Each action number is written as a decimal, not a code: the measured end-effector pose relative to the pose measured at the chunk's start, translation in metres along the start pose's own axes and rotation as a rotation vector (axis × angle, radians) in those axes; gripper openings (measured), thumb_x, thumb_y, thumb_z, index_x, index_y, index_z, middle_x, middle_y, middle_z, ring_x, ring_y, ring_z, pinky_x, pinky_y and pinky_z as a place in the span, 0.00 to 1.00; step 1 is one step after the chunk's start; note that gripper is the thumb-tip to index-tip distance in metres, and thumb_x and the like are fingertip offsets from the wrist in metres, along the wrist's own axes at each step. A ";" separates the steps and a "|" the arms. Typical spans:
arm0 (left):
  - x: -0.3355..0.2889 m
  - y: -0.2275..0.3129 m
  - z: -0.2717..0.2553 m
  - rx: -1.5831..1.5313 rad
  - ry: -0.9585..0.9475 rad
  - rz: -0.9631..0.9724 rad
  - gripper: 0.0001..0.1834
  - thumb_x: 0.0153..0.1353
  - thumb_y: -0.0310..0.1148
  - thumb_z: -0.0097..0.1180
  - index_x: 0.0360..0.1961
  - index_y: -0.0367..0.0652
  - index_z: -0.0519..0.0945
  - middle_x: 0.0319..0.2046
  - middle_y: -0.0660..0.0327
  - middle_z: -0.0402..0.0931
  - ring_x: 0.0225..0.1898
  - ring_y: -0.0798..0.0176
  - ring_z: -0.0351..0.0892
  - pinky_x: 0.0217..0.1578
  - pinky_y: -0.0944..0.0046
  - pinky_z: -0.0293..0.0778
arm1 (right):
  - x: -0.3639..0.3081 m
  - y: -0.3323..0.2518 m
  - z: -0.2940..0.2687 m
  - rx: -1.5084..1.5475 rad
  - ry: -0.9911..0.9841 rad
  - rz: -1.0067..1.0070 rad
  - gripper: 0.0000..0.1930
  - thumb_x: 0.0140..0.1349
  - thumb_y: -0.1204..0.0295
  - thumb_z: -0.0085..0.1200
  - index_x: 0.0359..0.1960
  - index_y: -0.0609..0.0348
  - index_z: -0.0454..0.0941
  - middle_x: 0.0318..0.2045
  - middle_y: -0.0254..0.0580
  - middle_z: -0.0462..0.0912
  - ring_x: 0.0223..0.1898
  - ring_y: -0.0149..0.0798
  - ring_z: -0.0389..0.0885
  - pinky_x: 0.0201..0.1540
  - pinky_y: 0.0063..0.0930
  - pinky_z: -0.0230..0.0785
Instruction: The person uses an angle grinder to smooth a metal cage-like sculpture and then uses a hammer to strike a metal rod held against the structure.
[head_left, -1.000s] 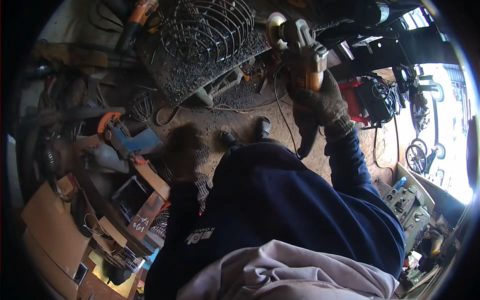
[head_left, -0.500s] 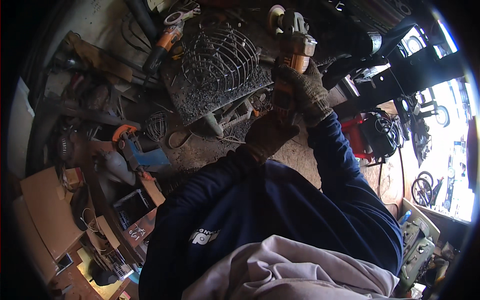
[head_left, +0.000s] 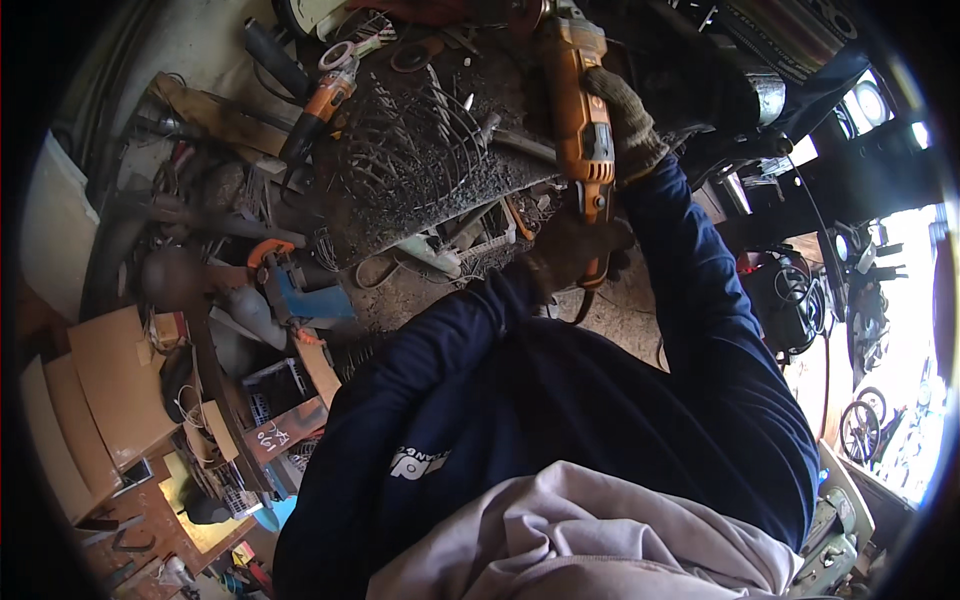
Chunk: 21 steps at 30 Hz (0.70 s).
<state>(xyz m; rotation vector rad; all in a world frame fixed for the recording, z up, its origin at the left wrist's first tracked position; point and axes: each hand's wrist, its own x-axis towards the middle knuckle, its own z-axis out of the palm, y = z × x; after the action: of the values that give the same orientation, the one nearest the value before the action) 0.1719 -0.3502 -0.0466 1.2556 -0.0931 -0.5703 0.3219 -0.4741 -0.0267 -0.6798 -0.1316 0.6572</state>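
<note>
An orange angle grinder point(head_left: 583, 110) points away from me above the right side of the grit-covered workbench, its disc end near the upper edge. My gloved right hand point(head_left: 626, 118) is closed on the side of its body. My left hand point(head_left: 575, 252), in a dark glove, closes round its rear end, where the power cord comes out. Left of the grinder, a round wire cage point(head_left: 425, 135) lies on the bench, its wires partly lost against the dark grit. A second orange angle grinder point(head_left: 328, 95) rests at the bench's far left.
A metal bar point(head_left: 525, 143) lies on the workbench point(head_left: 400, 232) near its right edge. At left stand a blue-and-orange clamp-like tool point(head_left: 305, 298), cardboard boxes point(head_left: 122, 385) and a dark crate point(head_left: 275, 390). A black machine with cables point(head_left: 785, 305) stands on the right.
The grinder has shifted farther away and shows more of its length, both hands still on it. The view has tilted, and the wire cage looks less distinct.
</note>
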 end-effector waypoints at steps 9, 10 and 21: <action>0.060 -0.045 -0.005 0.566 0.542 -0.076 0.25 0.56 0.52 0.62 0.42 0.40 0.79 0.31 0.54 0.83 0.36 0.47 0.85 0.39 0.52 0.79 | 0.011 -0.001 0.033 -1.531 0.487 0.040 0.40 0.52 0.52 0.69 0.61 0.65 0.70 0.47 0.52 0.83 0.44 0.45 0.83 0.48 0.35 0.76; 0.069 -0.049 -0.006 0.637 0.558 -0.077 0.27 0.55 0.54 0.62 0.44 0.40 0.79 0.33 0.52 0.83 0.39 0.46 0.85 0.41 0.51 0.79 | 0.009 0.000 0.031 -1.551 0.458 0.059 0.39 0.53 0.53 0.68 0.62 0.64 0.70 0.48 0.52 0.83 0.45 0.44 0.83 0.48 0.35 0.76; 0.016 0.007 -0.034 0.967 0.063 -0.130 0.35 0.64 0.59 0.56 0.54 0.35 0.77 0.40 0.45 0.82 0.47 0.46 0.84 0.50 0.51 0.76 | 0.080 -0.027 -0.032 -1.707 0.160 0.278 0.30 0.64 0.63 0.62 0.66 0.60 0.69 0.55 0.44 0.80 0.52 0.39 0.80 0.53 0.31 0.74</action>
<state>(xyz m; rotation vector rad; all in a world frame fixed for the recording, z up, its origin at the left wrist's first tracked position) 0.2011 -0.3270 -0.0551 2.2291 -0.2553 -0.6157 0.4101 -0.4590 -0.0422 -2.4160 -0.4677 0.6454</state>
